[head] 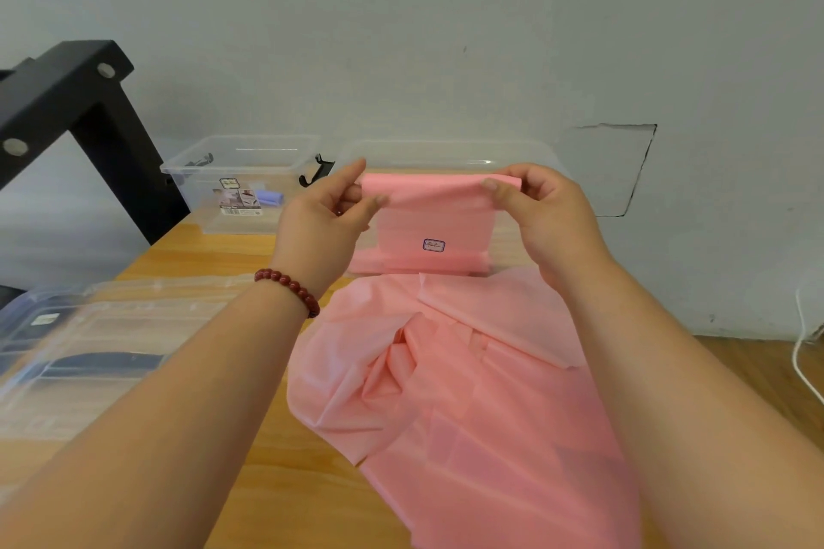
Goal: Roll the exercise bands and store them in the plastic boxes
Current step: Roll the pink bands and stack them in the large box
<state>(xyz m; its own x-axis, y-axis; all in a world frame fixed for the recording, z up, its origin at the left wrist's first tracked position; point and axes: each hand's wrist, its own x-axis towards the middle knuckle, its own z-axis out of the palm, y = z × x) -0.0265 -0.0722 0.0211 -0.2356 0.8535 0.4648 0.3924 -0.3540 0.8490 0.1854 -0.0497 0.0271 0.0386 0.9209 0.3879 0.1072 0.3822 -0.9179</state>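
The pink exercise band [428,210] is held up by its top edge above the wooden table [214,254]. The rest of it falls in loose, crumpled folds onto the tabletop and runs toward the person. The left hand [325,214] pinches the band's left corner between thumb and fingers, and the right hand [544,214] pinches the right corner the same way, so the edge is stretched flat between them. A small blue-edged label [434,245] shows on the pink surface; whether it sits on the band or on a box wall cannot be told. Just behind the band stands a clear plastic box [446,149]. A second clear box [200,192] to its left holds a small purple roll [269,197]. A red bead bracelet [290,288] circles the left wrist. Clear lids [111,325] lie at the table's left, beneath a black metal frame [89,103].
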